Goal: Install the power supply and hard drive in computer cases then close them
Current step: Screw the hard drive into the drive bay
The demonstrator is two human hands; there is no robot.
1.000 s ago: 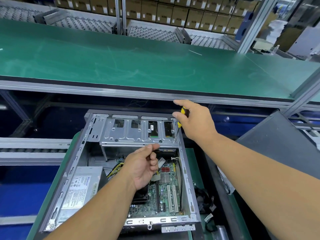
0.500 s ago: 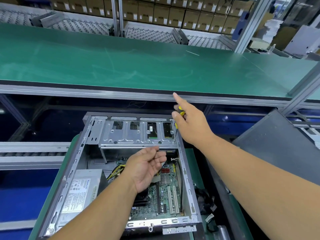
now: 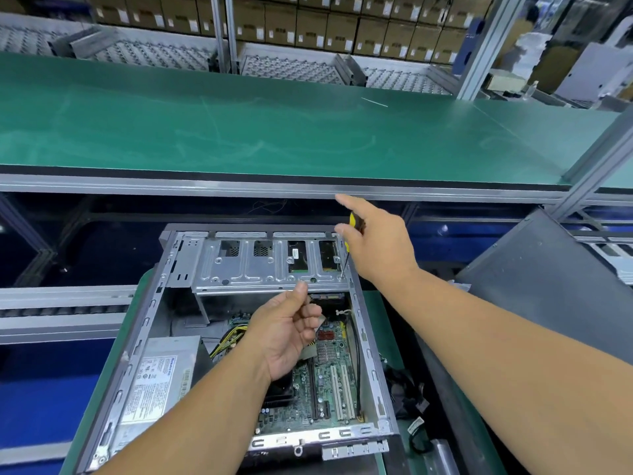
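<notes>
An open computer case (image 3: 371, 371) lies on a green mat. A grey power supply (image 3: 161, 378) sits in its near left corner. At the far end, a hard drive (image 3: 296, 257) shows through the slots of the metal drive cage (image 3: 246, 269). My right hand (image 3: 380, 248) grips a yellow-and-black screwdriver (image 3: 352, 221) with the forefinger stretched out. The screwdriver's tip rests on the cage's right front corner. My left hand (image 3: 287, 334) hovers palm-up over the motherboard (image 3: 329, 382), just below the cage edge. Its fingers are loosely curled and nothing shows in them.
A dark grey side panel (image 3: 548, 286) leans at the right of the case. Loose black cables (image 3: 407, 399) lie between them. A long green conveyor belt (image 3: 274, 132) with a metal front rail runs across just beyond the case. Stacked cardboard boxes (image 3: 308, 25) stand behind it.
My left hand let go of the drive cage's front edge, dropped slightly and loosened its fingers. My right hand stretched its forefinger out while the screwdriver stayed on the cage corner.
</notes>
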